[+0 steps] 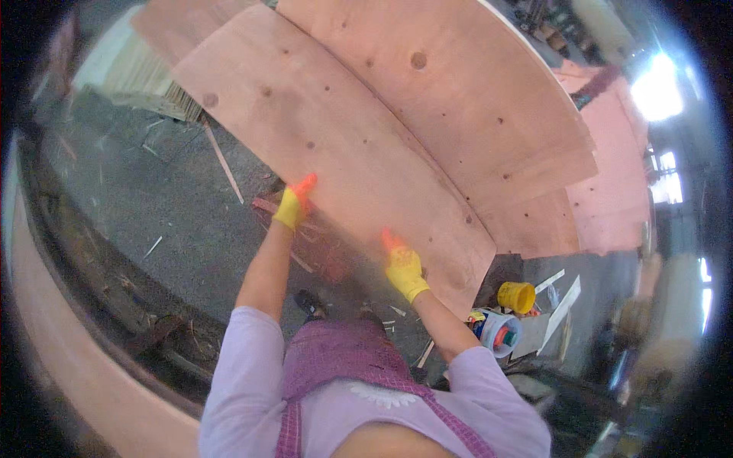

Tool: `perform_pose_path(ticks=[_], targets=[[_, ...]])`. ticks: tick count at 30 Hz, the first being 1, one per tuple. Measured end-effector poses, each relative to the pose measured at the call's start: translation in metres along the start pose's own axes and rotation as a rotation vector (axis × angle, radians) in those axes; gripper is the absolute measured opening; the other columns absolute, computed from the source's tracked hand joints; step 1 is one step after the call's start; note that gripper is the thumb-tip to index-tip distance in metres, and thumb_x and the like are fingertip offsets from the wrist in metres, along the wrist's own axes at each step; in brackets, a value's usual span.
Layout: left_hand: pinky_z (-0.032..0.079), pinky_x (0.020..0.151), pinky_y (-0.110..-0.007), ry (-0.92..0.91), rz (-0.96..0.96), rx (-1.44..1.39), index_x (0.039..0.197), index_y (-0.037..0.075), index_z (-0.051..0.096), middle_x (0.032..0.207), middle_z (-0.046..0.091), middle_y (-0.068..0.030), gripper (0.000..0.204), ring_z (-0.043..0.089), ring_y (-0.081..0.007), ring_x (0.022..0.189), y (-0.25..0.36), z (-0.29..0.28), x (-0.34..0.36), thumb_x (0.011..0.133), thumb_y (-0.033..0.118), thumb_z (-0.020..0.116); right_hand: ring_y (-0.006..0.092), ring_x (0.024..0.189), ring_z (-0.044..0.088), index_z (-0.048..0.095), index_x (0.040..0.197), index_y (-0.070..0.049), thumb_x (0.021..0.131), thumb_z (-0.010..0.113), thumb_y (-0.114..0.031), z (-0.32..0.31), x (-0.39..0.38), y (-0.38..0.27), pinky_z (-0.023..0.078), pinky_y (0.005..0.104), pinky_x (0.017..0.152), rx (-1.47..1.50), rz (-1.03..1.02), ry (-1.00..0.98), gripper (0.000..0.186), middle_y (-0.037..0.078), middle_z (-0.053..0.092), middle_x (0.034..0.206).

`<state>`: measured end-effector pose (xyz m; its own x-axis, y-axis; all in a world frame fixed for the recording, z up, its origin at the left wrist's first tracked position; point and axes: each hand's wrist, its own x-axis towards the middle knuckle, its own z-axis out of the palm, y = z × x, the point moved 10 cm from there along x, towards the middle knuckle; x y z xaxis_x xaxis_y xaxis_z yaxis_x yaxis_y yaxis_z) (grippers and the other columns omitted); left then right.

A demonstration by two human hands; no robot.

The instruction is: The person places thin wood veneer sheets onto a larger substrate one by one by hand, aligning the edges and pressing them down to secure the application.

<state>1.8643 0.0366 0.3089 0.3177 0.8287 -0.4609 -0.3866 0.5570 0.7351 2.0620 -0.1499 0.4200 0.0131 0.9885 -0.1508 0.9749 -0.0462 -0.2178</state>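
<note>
A long, pinkish-brown wood veneer sheet with dark knots slants across the view from upper left to lower right. Both my hands wear yellow gloves with orange fingertips. My left hand is closed on the sheet's near edge, its orange tip lying on the top face. Farther right along that edge, my right hand grips it the same way. The fingers under the sheet are hidden. Another wide veneer sheet lies just beyond, its edge running alongside the held one.
More pink sheets lie at the right. A stack of pale sheets stands at far left. By the right end are a yellow bucket and a white bucket with things inside. Wood strips litter the grey floor.
</note>
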Motion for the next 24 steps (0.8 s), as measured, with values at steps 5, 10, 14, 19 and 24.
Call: perform_pose_path(ticks=[5, 10, 14, 19, 24], targets=[[0.049, 0.07, -0.034, 0.168, 0.087, -0.203, 0.113, -0.002, 0.054, 0.101, 0.061, -0.0089, 0.045, 0.059, -0.0184, 0.088, -0.083, -0.104, -0.039, 0.082, 0.029, 0.062, 0.0374, 0.091, 0.055, 0.034, 0.127, -0.009, 0.067, 0.058, -0.005, 0.042, -0.033, -0.039, 0.046, 0.0463, 0.071, 0.042, -0.152, -0.147, 0.065, 0.018, 0.054, 0.1], [0.047, 0.076, -0.037, 0.39, 0.026, -0.16, 0.109, -0.002, 0.054, 0.1, 0.06, -0.0087, 0.038, 0.057, -0.02, 0.09, -0.113, -0.128, -0.122, 0.08, 0.022, 0.064, 0.0369, 0.095, 0.055, 0.038, 0.126, -0.008, 0.066, 0.056, -0.005, 0.06, -0.074, -0.057, 0.046, 0.046, 0.075, 0.072, -0.201, -0.366, 0.062, 0.02, 0.055, 0.106], [0.05, 0.067, -0.034, 0.492, 0.101, -0.412, 0.104, -0.001, 0.055, 0.096, 0.06, -0.0105, 0.034, 0.06, -0.0225, 0.08, -0.145, -0.117, -0.18, 0.079, 0.019, 0.064, 0.0368, 0.097, 0.055, 0.042, 0.124, -0.007, 0.065, 0.054, -0.004, 0.062, -0.109, -0.047, 0.046, 0.0451, 0.078, 0.076, -0.311, -0.44, 0.061, 0.021, 0.056, 0.109], [0.05, 0.069, -0.037, 0.597, 0.153, -0.528, 0.104, -0.001, 0.055, 0.095, 0.06, -0.0129, 0.033, 0.06, -0.0241, 0.082, -0.166, -0.098, -0.255, 0.079, 0.018, 0.064, 0.0385, 0.092, 0.055, 0.043, 0.121, -0.005, 0.065, 0.053, -0.003, 0.029, -0.15, -0.046, 0.046, 0.0457, 0.073, 0.107, -0.52, -0.479, 0.057, 0.021, 0.056, 0.104], [0.049, 0.078, -0.038, 0.629, 0.3, -0.485, 0.104, -0.003, 0.057, 0.101, 0.06, -0.0149, 0.03, 0.059, -0.024, 0.089, -0.158, -0.047, -0.319, 0.085, 0.019, 0.056, 0.0358, 0.089, 0.057, 0.04, 0.124, -0.006, 0.065, 0.056, -0.007, 0.001, -0.183, -0.026, 0.047, 0.0452, 0.069, 0.145, -0.726, -0.542, 0.061, 0.018, 0.058, 0.101]])
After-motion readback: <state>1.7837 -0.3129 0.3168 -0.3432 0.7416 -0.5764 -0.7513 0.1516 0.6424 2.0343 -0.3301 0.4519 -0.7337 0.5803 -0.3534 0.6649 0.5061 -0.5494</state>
